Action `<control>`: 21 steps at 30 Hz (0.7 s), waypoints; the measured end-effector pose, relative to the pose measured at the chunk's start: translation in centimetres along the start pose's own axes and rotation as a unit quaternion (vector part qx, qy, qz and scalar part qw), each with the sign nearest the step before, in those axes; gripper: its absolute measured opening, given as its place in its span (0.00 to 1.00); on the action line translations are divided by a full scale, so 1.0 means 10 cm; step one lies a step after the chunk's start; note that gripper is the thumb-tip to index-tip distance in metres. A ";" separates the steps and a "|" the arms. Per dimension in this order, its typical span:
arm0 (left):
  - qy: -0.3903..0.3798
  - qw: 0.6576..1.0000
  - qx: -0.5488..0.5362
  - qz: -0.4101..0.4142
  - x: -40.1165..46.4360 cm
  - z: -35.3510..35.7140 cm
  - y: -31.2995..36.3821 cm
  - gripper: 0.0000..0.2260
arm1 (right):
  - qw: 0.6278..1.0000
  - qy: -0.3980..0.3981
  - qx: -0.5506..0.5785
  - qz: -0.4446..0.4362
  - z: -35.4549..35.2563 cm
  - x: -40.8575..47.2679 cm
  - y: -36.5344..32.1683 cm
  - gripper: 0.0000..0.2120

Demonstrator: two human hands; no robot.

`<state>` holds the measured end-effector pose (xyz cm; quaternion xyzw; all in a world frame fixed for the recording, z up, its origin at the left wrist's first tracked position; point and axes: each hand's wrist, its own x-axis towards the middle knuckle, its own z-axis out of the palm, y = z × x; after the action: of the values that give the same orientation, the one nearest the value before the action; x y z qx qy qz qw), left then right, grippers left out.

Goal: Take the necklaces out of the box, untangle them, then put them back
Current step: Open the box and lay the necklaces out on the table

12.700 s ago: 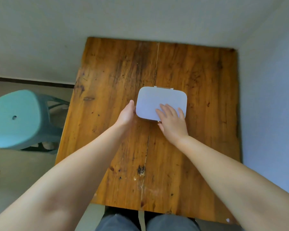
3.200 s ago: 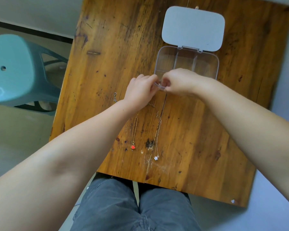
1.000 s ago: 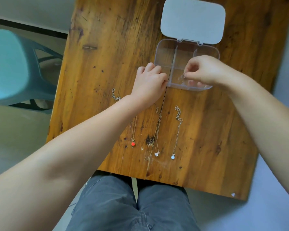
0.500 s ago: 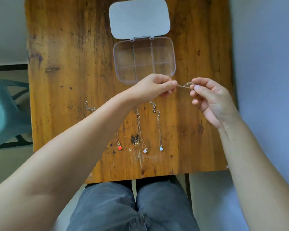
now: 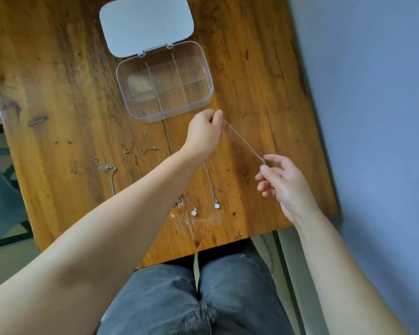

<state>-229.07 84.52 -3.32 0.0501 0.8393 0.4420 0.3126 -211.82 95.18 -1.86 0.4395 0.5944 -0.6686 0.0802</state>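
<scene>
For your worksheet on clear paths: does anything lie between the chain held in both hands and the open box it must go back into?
Nothing visible does. The chain is stretched between the left hand and right hand, just near of the box, whose lid lies flipped open behind it. The other necklaces lie nearer the person.

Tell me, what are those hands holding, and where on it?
A thin necklace chain, stretched between them above the table: the left hand pinches one end, the right hand the other.
</scene>
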 end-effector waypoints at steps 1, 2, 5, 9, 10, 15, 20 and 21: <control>0.023 0.999 -0.034 -0.024 0.02 0.01 -0.02 0.16 | 1.000 0.007 0.005 0.009 -0.01 0.00 0.05 0.07; 0.038 0.997 -0.051 -0.038 0.04 0.01 -0.04 0.16 | 1.000 0.012 0.006 0.023 0.00 -0.01 0.10 0.05; 0.039 0.999 0.013 -0.021 0.11 0.04 -0.07 0.16 | 0.997 0.007 -0.016 0.076 0.06 -0.01 0.29 0.02; 0.022 0.993 0.114 0.024 0.17 0.09 -0.10 0.16 | 0.991 0.021 -0.097 0.094 0.16 -0.03 0.51 0.05; 0.014 0.991 0.133 0.027 0.19 0.09 -0.11 0.16 | 0.989 0.027 -0.118 0.087 0.18 -0.05 0.55 0.05; 0.003 0.983 0.176 0.056 0.19 0.01 -0.16 0.11 | 0.969 0.022 -0.239 0.058 0.19 -0.10 0.55 0.11; 0.028 0.991 0.120 0.062 -0.18 -0.53 -0.51 0.08 | 0.944 0.082 -0.318 0.032 0.09 -0.03 0.28 0.13; 0.042 0.991 0.116 0.047 -0.32 -0.68 -0.67 0.07 | 0.942 0.086 -0.325 0.013 0.14 -0.01 0.20 0.12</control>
<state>-229.09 74.51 -4.16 0.1068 0.8939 0.3577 0.2482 -211.23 93.36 -3.39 0.4531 0.7784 -0.3975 0.1754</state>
